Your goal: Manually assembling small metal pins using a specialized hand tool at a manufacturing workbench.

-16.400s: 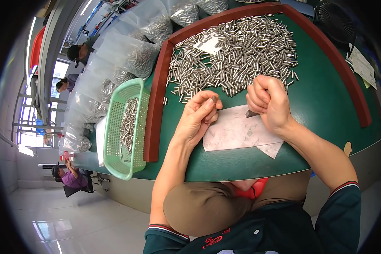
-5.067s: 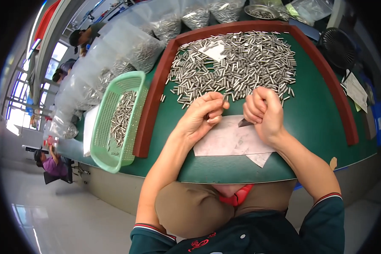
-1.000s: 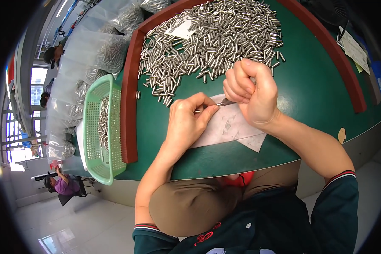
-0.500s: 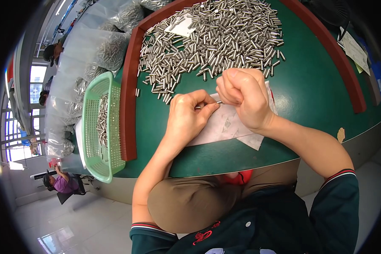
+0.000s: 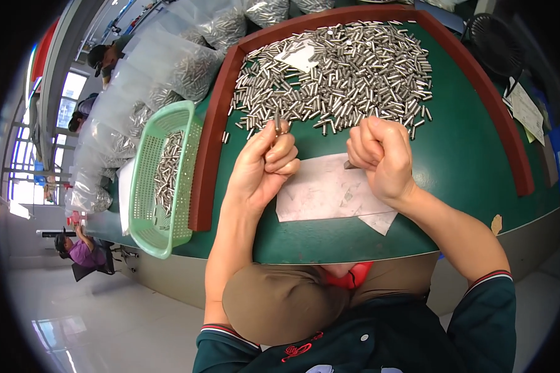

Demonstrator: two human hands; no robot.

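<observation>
My left hand (image 5: 264, 161) is raised over the table, pinching a small metal pin (image 5: 277, 122) upright between thumb and forefinger. To its right, my right hand (image 5: 382, 158) is curled into a fist. A small grey bit pokes out below its fingers; the rest of what it holds is hidden. Under and between the hands lies a stained, pale cloth or sheet (image 5: 320, 193). Beyond them a wide heap of short, shiny metal pins (image 5: 354, 74) covers the tabletop, with a torn white paper scrap (image 5: 300, 56) on it.
A dark red raised border (image 5: 216, 124) frames the green table (image 5: 466, 149). Left of it stands a light green perforated basket (image 5: 144, 199) with some pins inside. Clear bags of pins (image 5: 196, 71) line the far left. A black fan (image 5: 494, 43) is at the far right. Other people sit left.
My hands have drawn apart. The left one has moved away from the right and now holds a pin upright. The view has shifted, so the table appears lower and further right.
</observation>
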